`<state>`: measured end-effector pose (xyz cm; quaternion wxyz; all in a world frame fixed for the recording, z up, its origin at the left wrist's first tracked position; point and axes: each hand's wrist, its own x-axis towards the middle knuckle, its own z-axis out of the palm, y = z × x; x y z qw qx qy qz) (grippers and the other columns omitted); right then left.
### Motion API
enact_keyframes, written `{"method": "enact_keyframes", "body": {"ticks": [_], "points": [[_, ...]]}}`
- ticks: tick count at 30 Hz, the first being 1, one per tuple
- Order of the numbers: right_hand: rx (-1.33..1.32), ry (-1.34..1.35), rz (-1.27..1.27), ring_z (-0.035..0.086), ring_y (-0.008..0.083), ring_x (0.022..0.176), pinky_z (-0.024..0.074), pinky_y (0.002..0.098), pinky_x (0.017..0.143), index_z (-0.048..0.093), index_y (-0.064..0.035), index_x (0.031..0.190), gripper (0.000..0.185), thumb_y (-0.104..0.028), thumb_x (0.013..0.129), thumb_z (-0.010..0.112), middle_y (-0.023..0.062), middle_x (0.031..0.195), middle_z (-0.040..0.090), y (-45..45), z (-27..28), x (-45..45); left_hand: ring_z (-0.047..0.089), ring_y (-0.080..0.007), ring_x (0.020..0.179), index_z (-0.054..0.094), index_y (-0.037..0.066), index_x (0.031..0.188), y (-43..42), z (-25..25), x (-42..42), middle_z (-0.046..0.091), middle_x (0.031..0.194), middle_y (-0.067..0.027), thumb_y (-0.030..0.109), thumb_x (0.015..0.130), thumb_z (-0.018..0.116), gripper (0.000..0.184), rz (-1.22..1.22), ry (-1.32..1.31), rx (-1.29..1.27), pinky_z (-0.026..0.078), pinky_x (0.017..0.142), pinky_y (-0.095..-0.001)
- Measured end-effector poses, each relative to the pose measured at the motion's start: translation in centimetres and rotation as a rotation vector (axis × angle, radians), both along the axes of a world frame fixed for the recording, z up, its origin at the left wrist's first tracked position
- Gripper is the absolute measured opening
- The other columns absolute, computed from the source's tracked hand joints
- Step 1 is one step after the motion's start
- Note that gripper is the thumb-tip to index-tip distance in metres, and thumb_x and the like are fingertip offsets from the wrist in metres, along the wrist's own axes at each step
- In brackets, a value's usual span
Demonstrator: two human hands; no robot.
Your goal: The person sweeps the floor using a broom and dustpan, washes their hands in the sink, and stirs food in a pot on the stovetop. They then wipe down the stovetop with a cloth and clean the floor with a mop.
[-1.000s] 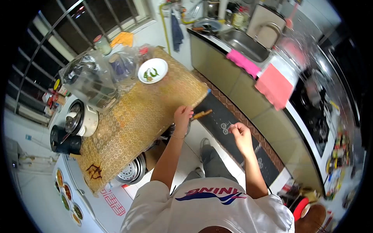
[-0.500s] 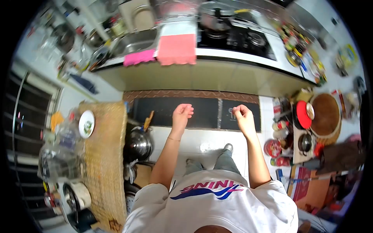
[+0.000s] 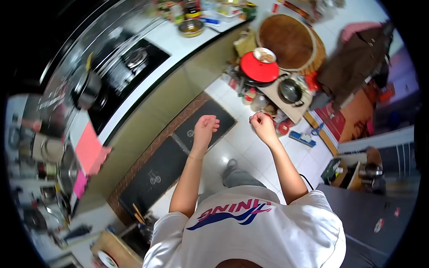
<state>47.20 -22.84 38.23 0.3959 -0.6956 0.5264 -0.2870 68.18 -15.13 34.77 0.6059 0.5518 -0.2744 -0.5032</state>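
My left hand (image 3: 206, 128) is raised in front of my body, palm partly showing, with its fingers loosely bent and slightly apart. Nothing is visible in it. Level with it, a short gap to the right, is my right hand (image 3: 263, 126). Its fingers curl in against the thumb, and no object shows in them. Neither hand touches anything. Beneath the left hand lies a dark floor mat (image 3: 196, 127); past the right hand, jars and bottles (image 3: 259, 103) stand on the floor beside a low table.
A red-lidded pan (image 3: 259, 68), a small pot (image 3: 289, 91) and a large round wooden board (image 3: 286, 42) are ahead to the right. The counter with a gas stove (image 3: 134, 58) runs along the left. A dark flat surface (image 3: 357, 219) is at lower right.
My view and body have turned right: the counter and stove swung to the left, and the red-lidded pan came nearer the middle. Both hands stay raised, slightly closer together.
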Motion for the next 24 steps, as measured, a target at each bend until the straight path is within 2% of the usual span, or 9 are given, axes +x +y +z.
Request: {"method": "enact_keyframes", "body": {"ticks": [3,7,11,13,15,17,21,23,24], "points": [[0.063,-0.048,-0.104,0.052,0.0187,0.056,0.0414,0.0339,0.056,0.052,0.0019,0.069,0.024,-0.019,0.080,0.058,0.0109,0.058,0.053,-3.3,-1.3,-3.9,0.058,-0.0095,0.075,0.057,0.004,0.098,-5.3,0.2,-3.7,0.063,0.088,-0.0051,0.022,0.092,0.054,0.019,-0.156,-0.016,0.039,0.047,0.067,-0.0219],[-0.028,-0.131,-0.234,0.049,0.0175,0.055,0.0402,0.0335,0.054,0.052,0.0003,0.068,0.023,-0.018,0.081,0.058,0.0089,0.058,0.051,-5.4,-3.6,-7.3,0.058,-0.0100,0.075,0.057,0.003,0.098,-10.4,0.0,-6.7,0.063,0.089,-0.0052,0.022,0.091,0.054,0.020,-0.326,0.002,0.081,0.047,0.067,-0.0221],[-0.015,-0.094,-0.394,0.052,0.0196,0.056,0.0405,0.0338,0.055,0.052,-0.0002,0.067,0.027,-0.021,0.082,0.059,0.0117,0.059,0.054,-7.1,-5.7,-9.5,0.058,-0.0111,0.076,0.057,0.003,0.097,-15.2,-0.2,-8.7,0.063,0.088,-0.0055,0.022,0.091,0.054,0.020,-0.471,-0.015,0.159,0.047,0.067,-0.0230],[0.046,-0.081,-0.434,0.054,0.0208,0.057,0.0417,0.0338,0.056,0.053,0.0003,0.068,0.027,-0.022,0.083,0.058,0.0129,0.059,0.054,-8.2,-5.2,-10.6,0.058,-0.0112,0.076,0.058,0.003,0.097,-17.6,-1.3,-9.5,0.062,0.088,-0.0054,0.022,0.091,0.053,0.021,-0.545,-0.048,0.143,0.047,0.067,-0.0231],[0.013,-0.095,-0.521,0.055,0.0201,0.058,0.0424,0.0335,0.056,0.054,0.0008,0.069,0.028,-0.022,0.084,0.057,0.0131,0.059,0.055,-10.6,-5.2,-11.7,0.058,-0.0112,0.076,0.058,0.003,0.097,-21.2,-0.7,-10.6,0.062,0.088,-0.0046,0.023,0.092,0.051,0.022,-0.668,-0.070,0.086,0.046,0.068,-0.0234],[0.047,-0.201,-0.633,0.055,0.0185,0.057,0.0423,0.0329,0.056,0.055,0.0014,0.069,0.029,-0.023,0.084,0.056,0.0121,0.059,0.056,-12.3,-2.9,-12.2,0.057,-0.0099,0.077,0.058,0.003,0.098,-24.6,0.8,-11.8,0.062,0.088,-0.0035,0.025,0.093,0.049,0.025,-0.783,-0.135,0.084,0.045,0.070,-0.0230],[0.002,-0.219,-0.824,0.053,0.0150,0.057,0.0423,0.0311,0.056,0.057,0.0012,0.071,0.027,-0.022,0.085,0.055,0.0084,0.060,0.057,-15.4,-2.8,-14.1,0.054,-0.0076,0.078,0.059,0.002,0.101,-30.4,1.2,-14.1,0.060,0.090,-0.0023,0.025,0.093,0.048,0.026,-1.014,-0.284,-0.144,0.044,0.069,-0.0223],[-0.076,-0.285,-0.918,0.053,0.0138,0.058,0.0423,0.0300,0.056,0.057,0.0010,0.071,0.026,-0.021,0.086,0.054,0.0074,0.062,0.058,-16.2,-2.9,-15.1,0.050,-0.0051,0.070,0.061,0.000,0.091,-31.9,2.1,-15.9,0.056,0.078,0.0008,0.023,0.090,0.054,0.024,-1.010,-0.180,-0.169,0.040,0.061,-0.0195],[-0.073,-0.326,-0.953,0.053,0.0133,0.059,0.0424,0.0284,0.057,0.057,0.0015,0.072,0.026,-0.020,0.086,0.054,0.0068,0.064,0.059,-16.3,-3.1,-15.7,0.050,-0.0062,0.070,0.061,0.001,0.092,-33.1,2.0,-16.7,0.056,0.077,0.0004,0.022,0.090,0.054,0.022,-1.073,-0.233,-0.144,0.041,0.062,-0.0208]]}}
